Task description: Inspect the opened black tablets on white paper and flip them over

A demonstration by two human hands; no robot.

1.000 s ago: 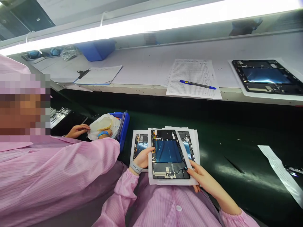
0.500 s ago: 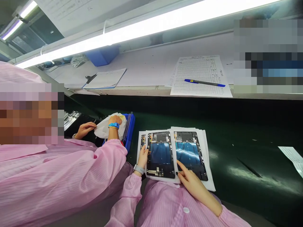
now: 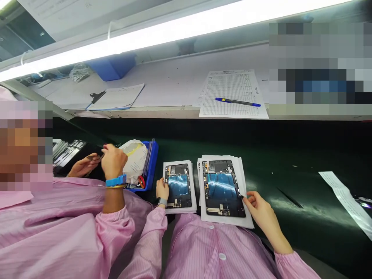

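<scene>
Two opened tablets without their covers lie on white paper sheets side by side before me, their inner boards and shiny blue-reflecting panels facing up. My left hand (image 3: 162, 190) grips the left edge of the smaller-looking left tablet (image 3: 178, 186), thumb over the rim. Close to me, the right tablet (image 3: 222, 188) rests on top of a stack with white sheets (image 3: 245, 221). My right hand (image 3: 259, 207) has its fingertips closed at that tablet's right edge; its other fingers are curled. What lies under the fingers of both hands is partly hidden.
At left a co-worker's hands (image 3: 113, 161) handle a small thing beside a blue bin (image 3: 154, 162) holding a white bag. Tweezers (image 3: 290, 198) and a paper strip (image 3: 343, 193) lie right. A shelf above carries a form (image 3: 229, 89), pen (image 3: 238, 102) and clipboard (image 3: 116, 97).
The tablet between the two stacks has moved right onto the right stack. My left hand has moved to the left tablet, my right hand to the right edge. The co-worker's hands left the bag.
</scene>
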